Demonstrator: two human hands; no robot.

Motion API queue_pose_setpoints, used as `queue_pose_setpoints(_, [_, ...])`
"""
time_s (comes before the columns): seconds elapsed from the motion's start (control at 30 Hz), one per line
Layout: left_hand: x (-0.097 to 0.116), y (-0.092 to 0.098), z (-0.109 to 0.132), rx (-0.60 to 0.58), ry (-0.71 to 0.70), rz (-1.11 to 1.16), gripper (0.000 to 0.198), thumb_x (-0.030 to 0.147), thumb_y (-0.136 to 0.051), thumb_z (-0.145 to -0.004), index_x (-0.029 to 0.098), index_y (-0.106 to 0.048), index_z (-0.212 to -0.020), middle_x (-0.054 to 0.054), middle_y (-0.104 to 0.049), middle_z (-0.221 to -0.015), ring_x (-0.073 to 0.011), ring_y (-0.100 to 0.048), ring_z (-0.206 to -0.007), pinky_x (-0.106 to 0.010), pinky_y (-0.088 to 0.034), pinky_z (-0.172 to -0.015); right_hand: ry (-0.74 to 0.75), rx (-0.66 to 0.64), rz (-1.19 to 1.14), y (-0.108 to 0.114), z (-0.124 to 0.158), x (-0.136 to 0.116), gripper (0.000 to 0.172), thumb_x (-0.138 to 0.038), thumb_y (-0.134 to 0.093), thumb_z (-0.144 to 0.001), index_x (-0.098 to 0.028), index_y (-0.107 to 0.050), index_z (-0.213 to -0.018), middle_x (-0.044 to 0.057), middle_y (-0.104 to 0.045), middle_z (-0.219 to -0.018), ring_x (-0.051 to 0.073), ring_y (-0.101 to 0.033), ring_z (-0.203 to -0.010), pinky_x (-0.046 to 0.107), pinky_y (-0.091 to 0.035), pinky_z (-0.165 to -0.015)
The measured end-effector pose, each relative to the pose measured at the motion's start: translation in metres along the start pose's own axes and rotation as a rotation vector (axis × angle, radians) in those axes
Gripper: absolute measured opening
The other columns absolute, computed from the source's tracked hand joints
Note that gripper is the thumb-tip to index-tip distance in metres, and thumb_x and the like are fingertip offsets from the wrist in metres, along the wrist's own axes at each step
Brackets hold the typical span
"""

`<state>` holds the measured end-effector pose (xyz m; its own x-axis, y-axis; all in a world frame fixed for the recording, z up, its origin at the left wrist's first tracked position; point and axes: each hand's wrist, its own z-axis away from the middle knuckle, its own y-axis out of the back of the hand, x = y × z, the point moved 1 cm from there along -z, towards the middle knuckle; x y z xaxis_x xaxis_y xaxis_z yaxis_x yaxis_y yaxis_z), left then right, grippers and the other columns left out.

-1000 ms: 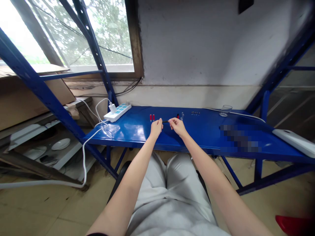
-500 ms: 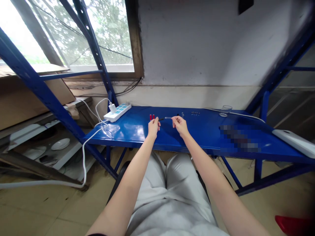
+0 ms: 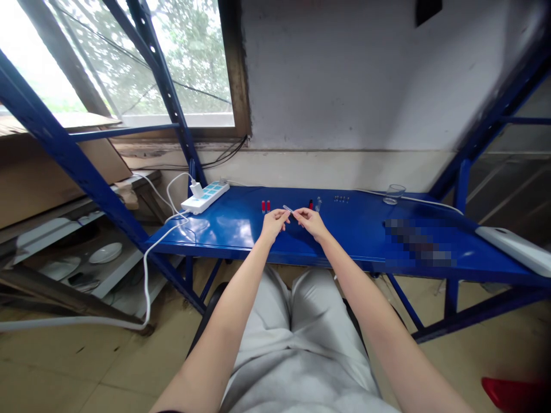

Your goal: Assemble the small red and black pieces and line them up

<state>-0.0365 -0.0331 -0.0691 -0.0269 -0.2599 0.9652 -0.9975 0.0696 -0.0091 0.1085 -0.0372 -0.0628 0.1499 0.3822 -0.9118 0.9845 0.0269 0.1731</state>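
Evidently the fine work is at the fingertips, so take the red pair (image 3: 263,206) on the blue table (image 3: 361,229) as the landmark. Well left of the red pair, beyond the table's end, a white dish (image 3: 105,252) sits on a shelf; nearer, though also left of the pair, lies the white power strip (image 3: 206,198). Just in front and to the right of the pair, the left hand (image 3: 275,224) has its fingers curled together; whether they grip anything I cannot tell. The slender clear piece (image 3: 287,208) is right of the pair, slanting up and leftward from where the fingertips meet. The right hand (image 3: 310,222), farther right, seems to pinch its lower end between thumb and fingers. To handle so slight a thing well, I would pinch lightly, close to the end, keep both wrists steady and turn the piece with the fingertips alone; too hard a squeeze could make it slip. Past the right hand, still rightward of the pair, stand a red-and-black piece (image 3: 310,203) and a clear upright piece (image 3: 318,203), then a row of tiny bits (image 3: 341,198), and, well apart, a drinking glass (image 3: 395,194) and a white device (image 3: 514,246).
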Motion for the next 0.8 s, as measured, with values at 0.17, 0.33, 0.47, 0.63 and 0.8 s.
queue_pose_setpoints(0.17, [-0.002, 0.0, 0.0, -0.011, -0.02, -0.011, 0.038, 0.044, -0.06, -0.071, 0.012, -0.064, -0.091, 0.001, -0.056, -0.057, -0.003, -0.041, -0.036, -0.018, -0.029, -0.036, -0.049, -0.067, -0.011, -0.001, 0.003, -0.002, 0.042, -0.054, -0.065, -0.059, -0.015, -0.062, -0.075, 0.001, -0.058, -0.063, 0.008, -0.044, -0.05, 0.023, -0.038, -0.048])
queue_pose_setpoints(0.33, [-0.005, -0.001, 0.001, -0.041, -0.051, -0.061, 0.039, 0.043, -0.058, -0.073, 0.012, -0.066, -0.096, 0.002, -0.054, -0.058, -0.0033, -0.043, -0.036, -0.018, -0.031, -0.036, -0.013, -0.111, 0.002, -0.002, 0.004, -0.001, 0.041, -0.054, -0.064, -0.06, -0.015, -0.06, -0.072, 0.0, -0.056, -0.059, 0.009, -0.044, -0.049, 0.023, -0.036, -0.048])
queue_pose_setpoints(0.47, [-0.005, -0.003, 0.003, -0.06, -0.072, -0.103, 0.036, 0.043, -0.056, -0.075, 0.014, -0.067, -0.094, -0.002, -0.063, -0.07, -0.0029, -0.043, -0.037, -0.019, -0.033, -0.038, 0.001, -0.143, 0.019, -0.003, 0.004, 0.001, 0.043, -0.057, -0.065, -0.058, -0.016, -0.056, -0.069, -0.002, -0.053, -0.056, 0.008, -0.043, -0.046, 0.023, -0.035, -0.046])
queue_pose_setpoints(0.63, [-0.004, -0.003, 0.003, -0.066, -0.115, -0.117, 0.035, 0.038, -0.052, -0.078, 0.016, -0.063, -0.104, -0.002, -0.062, -0.075, -0.0025, -0.042, -0.037, -0.019, -0.035, -0.04, 0.019, -0.127, 0.051, -0.005, 0.002, 0.004, 0.042, -0.056, -0.064, -0.059, -0.017, -0.054, -0.07, -0.002, -0.053, -0.056, 0.008, -0.044, -0.045, 0.023, -0.036, -0.044])
queue_pose_setpoints(0.8, [-0.006, -0.002, 0.002, 0.013, -0.069, -0.144, 0.032, 0.033, -0.047, -0.081, 0.016, -0.058, -0.105, 0.001, -0.056, -0.07, -0.0025, -0.041, -0.036, -0.018, -0.035, -0.038, 0.045, 0.06, 0.148, 0.008, -0.006, 0.013, 0.036, -0.051, -0.062, -0.063, -0.016, -0.056, -0.072, 0.003, -0.058, -0.061, 0.012, -0.05, -0.049, 0.025, -0.039, -0.046])
